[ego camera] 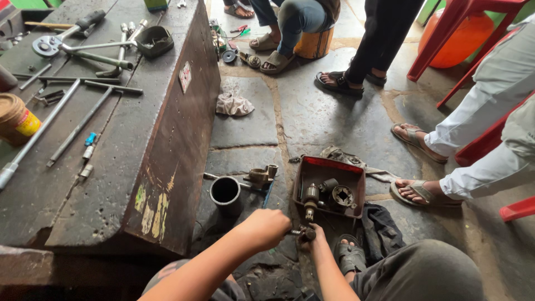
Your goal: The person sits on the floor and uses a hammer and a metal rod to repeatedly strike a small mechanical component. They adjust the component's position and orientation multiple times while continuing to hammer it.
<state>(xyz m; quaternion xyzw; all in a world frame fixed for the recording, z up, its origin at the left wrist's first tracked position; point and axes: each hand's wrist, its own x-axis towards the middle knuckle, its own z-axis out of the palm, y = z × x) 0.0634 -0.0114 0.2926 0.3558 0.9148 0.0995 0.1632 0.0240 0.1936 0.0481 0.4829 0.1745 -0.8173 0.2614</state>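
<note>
- Left hand (266,227): closed in a fist, low over the stone floor (323,117). It wraps something, but the thing is hidden inside the fist, so can't tell what.
- Right hand (310,237): fingers curled tight around a small dark metal part (307,233), just beside the left fist. A short shaft bridges the two hands; can't tell if the left grips its other end.
- That part sits between both hands, just above the floor and just in front of the red tray.
- Own foot in a grey sandal (349,255) right of the hands, next to a dark cloth (383,228) bunched on the floor.
- Red metal tray (330,165) just beyond the hands: holds greasy round parts, one geared ring (342,196) and a brass-tipped cylinder (310,199).
- Black open tube (225,193) stands upright left of the tray, touching a small brown fitting (263,175).
- Grey rag (356,163) lies behind the tray.
- Left side: dark steel workbench (139,145) with long T-handle wrenches (83,120), a ratchet (47,45), a yellow-labelled tin (16,118).
- Crumpled pale rag (233,104) on the floor by the bench.
- Far: other people's sandalled feet, one in white trousers (490,95) at right, one seated on an orange stool (314,43). Red plastic chair legs (440,39) top right.
</note>
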